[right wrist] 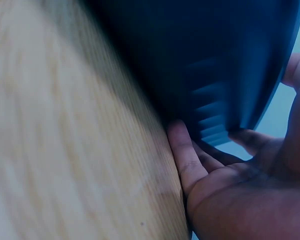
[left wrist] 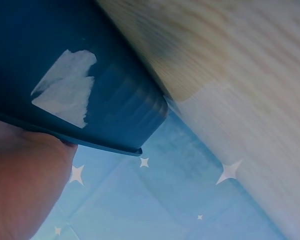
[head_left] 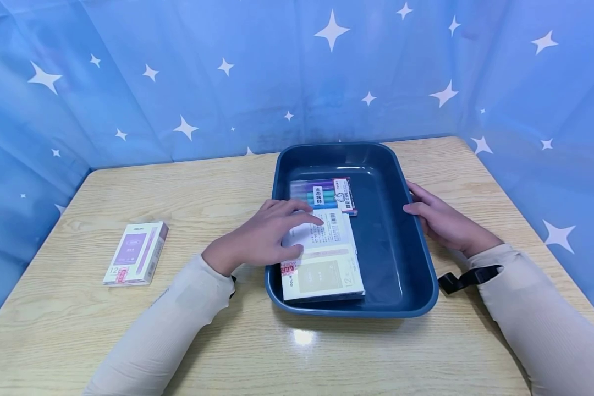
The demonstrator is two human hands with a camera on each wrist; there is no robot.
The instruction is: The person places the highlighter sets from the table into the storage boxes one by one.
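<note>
A dark blue plastic tray (head_left: 386,247) sits on the wooden table. My left hand (head_left: 272,231) reaches over its left rim, fingers loosely spread above a white box (head_left: 322,275) with a yellowish panel and a white box with printed text (head_left: 326,226). Whether the fingertips touch a box, I cannot tell. Behind these lies a clear pack of coloured pens (head_left: 322,192). At the tray's right side my right hand (head_left: 440,220) grips the rim, thumb over the edge. The right wrist view shows its fingers (right wrist: 187,162) against the outer wall.
A white and purple box (head_left: 136,253) lies on the left part of the table (head_left: 203,192). Blue curtains (head_left: 257,71) with white stars hang behind and beside the table. A torn white label (left wrist: 70,87) sticks to the tray's outer wall in the left wrist view.
</note>
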